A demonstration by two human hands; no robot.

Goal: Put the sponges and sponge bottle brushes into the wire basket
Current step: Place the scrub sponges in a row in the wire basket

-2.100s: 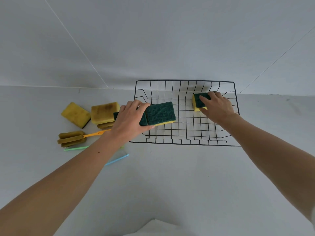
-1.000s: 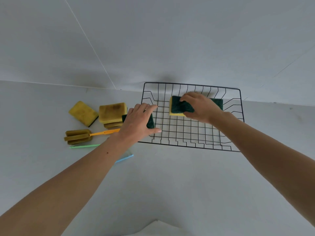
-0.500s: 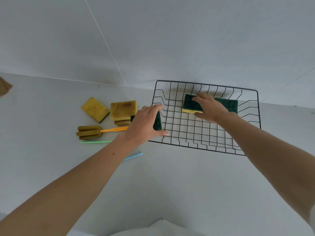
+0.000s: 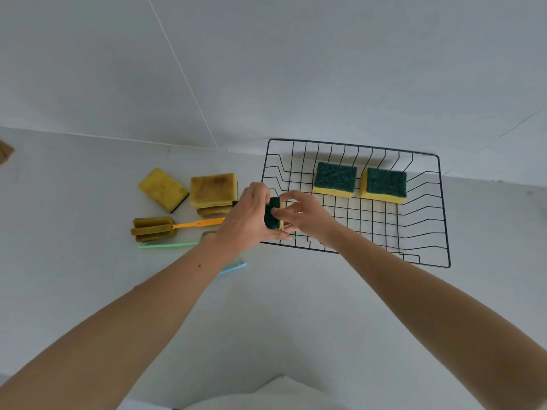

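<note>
A green-and-yellow sponge (image 4: 273,216) is pinched on edge in the grip of the left hand (image 4: 250,220), its long axis running from six to twelve o'clock, directly over the near-left corner of the wire basket (image 4: 444,220). The right hand (image 4: 300,216) is met at its three o'clock side, fingers spread and closing on the exposed face, so a handover seems the step in hand. Both forearms converge from six o'clock. Two sponges (image 4: 335,179) (image 4: 384,184) lie flat at one o'clock inside the basket; more sponges (image 4: 213,189) and a bottle brush (image 4: 152,229) wait on the counter (image 4: 266,315) at nine o'clock.
</note>
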